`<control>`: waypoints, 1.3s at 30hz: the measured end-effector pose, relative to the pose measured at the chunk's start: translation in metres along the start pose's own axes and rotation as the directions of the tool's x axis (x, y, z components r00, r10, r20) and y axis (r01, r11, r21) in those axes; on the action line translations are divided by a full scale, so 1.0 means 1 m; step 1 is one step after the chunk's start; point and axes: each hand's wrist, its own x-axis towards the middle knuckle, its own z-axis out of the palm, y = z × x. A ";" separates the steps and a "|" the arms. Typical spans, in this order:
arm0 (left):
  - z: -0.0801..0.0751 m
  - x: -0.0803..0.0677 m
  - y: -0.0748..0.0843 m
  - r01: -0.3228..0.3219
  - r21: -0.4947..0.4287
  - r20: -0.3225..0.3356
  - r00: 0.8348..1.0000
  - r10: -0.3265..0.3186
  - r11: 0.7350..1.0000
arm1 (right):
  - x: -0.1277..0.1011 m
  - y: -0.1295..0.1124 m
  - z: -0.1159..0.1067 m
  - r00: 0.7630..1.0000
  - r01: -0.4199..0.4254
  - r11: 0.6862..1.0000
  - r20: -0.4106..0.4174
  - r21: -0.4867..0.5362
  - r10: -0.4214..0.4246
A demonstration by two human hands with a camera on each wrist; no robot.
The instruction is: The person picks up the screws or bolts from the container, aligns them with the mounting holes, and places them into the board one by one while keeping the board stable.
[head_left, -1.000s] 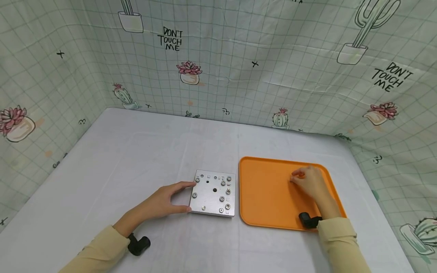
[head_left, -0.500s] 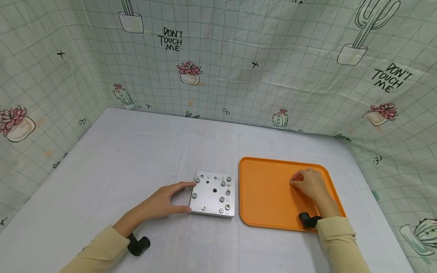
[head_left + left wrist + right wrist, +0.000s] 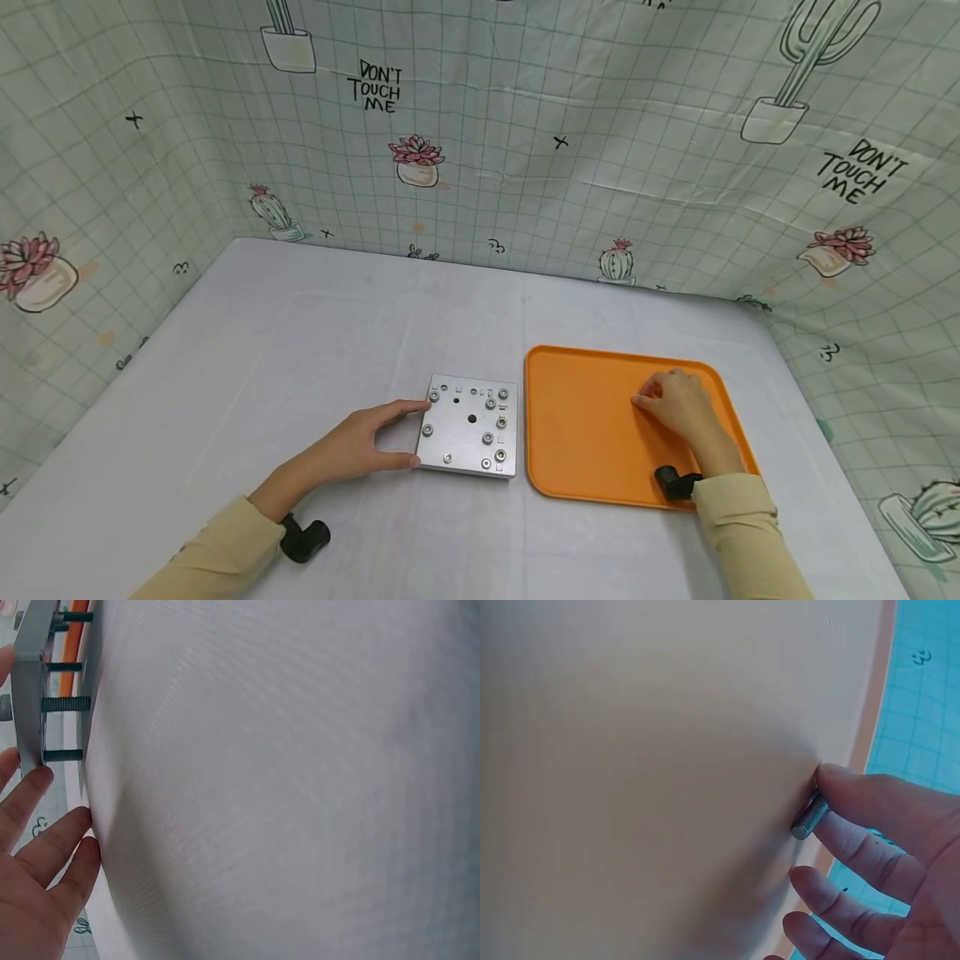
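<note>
A square metal plate [image 3: 468, 425] studded with several bolts lies on the white table, left of an orange tray [image 3: 585, 425]. My left hand [image 3: 367, 437] holds the plate's left edge, thumb near the front corner and fingers at the back corner; the left wrist view shows the plate [image 3: 30, 690] edge-on with bolt shafts below it. My right hand [image 3: 671, 404] is over the tray's right half and pinches a small threaded bolt [image 3: 810, 817] between thumb and fingers, just above the tray [image 3: 645, 765] floor.
A white table [image 3: 300, 350] is walled on three sides by cactus-print cloth [image 3: 525, 125]. Black wrist camera mounts [image 3: 303, 537] sit under both sleeves. The tray's raised rim [image 3: 528, 417] lies close to the plate's right edge.
My right hand closed round the bolt and drew slightly toward me and left over the tray. The left hand and the plate stayed still.
</note>
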 end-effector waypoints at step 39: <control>0.000 0.000 0.003 0.010 -0.021 -0.001 1.000 -0.010 1.000 | -0.007 -0.131 0.004 0.924 0.381 0.882 -0.144 0.277 -0.353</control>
